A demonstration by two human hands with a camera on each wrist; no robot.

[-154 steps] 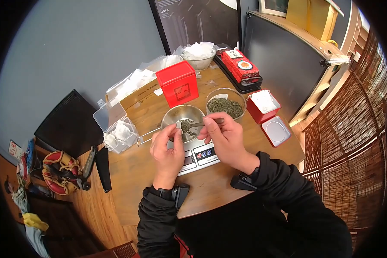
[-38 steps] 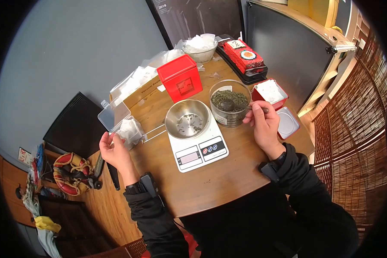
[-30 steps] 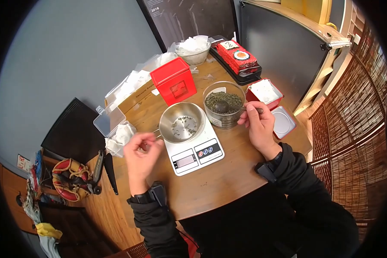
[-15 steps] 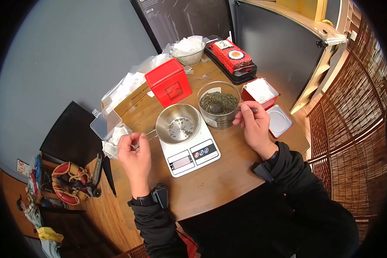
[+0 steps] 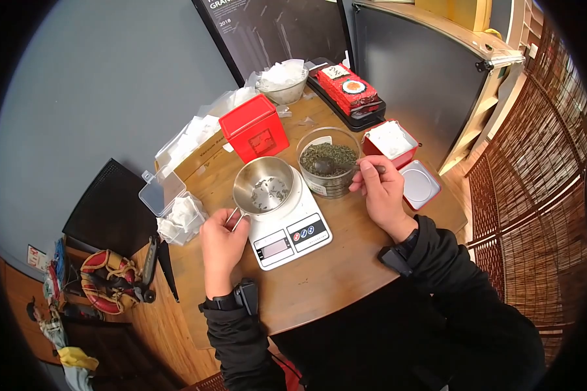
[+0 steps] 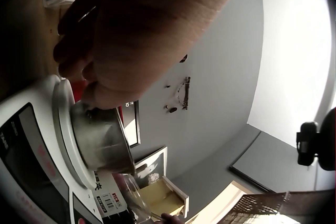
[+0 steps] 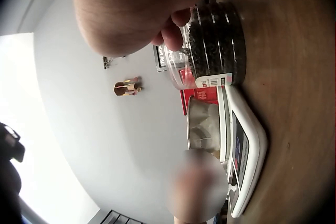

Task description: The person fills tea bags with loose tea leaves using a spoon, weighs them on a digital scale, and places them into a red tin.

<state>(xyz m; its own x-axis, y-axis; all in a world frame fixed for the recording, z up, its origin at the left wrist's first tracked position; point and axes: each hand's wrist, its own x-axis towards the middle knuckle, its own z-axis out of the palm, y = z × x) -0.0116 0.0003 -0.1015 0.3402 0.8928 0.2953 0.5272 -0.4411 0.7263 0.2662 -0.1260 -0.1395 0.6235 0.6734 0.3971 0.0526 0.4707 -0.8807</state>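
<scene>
A steel pan with a few dried leaves in it is on the white kitchen scale, slightly tilted. My left hand grips its wire handle at the pan's lower left. In the left wrist view the fingers are beside the pan. My right hand holds a dark spoon by its handle, its bowl over the leaves in the clear round tub. The right wrist view shows the right hand's fingers at the rim of that tub.
Behind the pan stands a closed red tin. An open red tin of white packets and its lid lie right. On the left is a plastic box of white pouches; farther back, a glass bowl and red packages.
My left hand has come from the left side of the table to the pan's handle and taken hold of it. The right hand keeps its spoon over the tub; earlier, both hands were above the pan.
</scene>
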